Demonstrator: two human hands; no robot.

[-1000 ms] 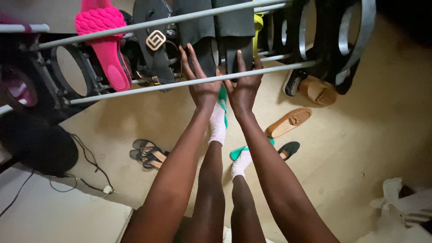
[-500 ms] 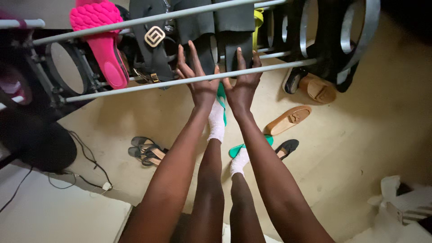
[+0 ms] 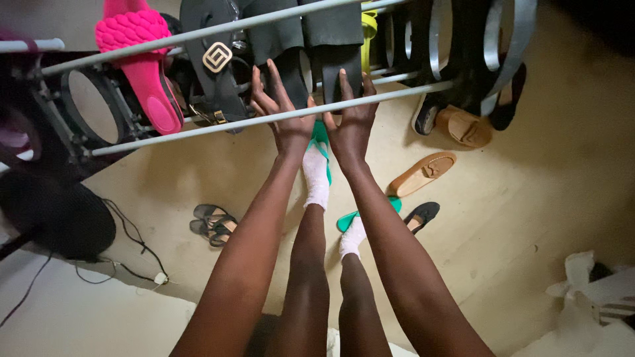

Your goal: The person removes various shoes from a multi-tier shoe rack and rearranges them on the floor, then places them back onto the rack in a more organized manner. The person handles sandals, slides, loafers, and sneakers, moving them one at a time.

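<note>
My left hand and my right hand reach side by side to a metal shoe rack, fingers spread over its lower front rail. The fingertips touch a pair of dark flat slippers lying on the rack between the two rails. Neither hand grips anything. Below the arms my feet in white socks stand on green slippers on the beige floor.
On the rack lie a pink sandal, a black sandal with a gold buckle and a yellow shoe. On the floor: tan flat shoes, a black flat, brown sandals, a dark round object with cables, white bags.
Both hands stay at the rail with little change; the view has shifted slightly and the fingers rest a bit higher on the dark slippers.
</note>
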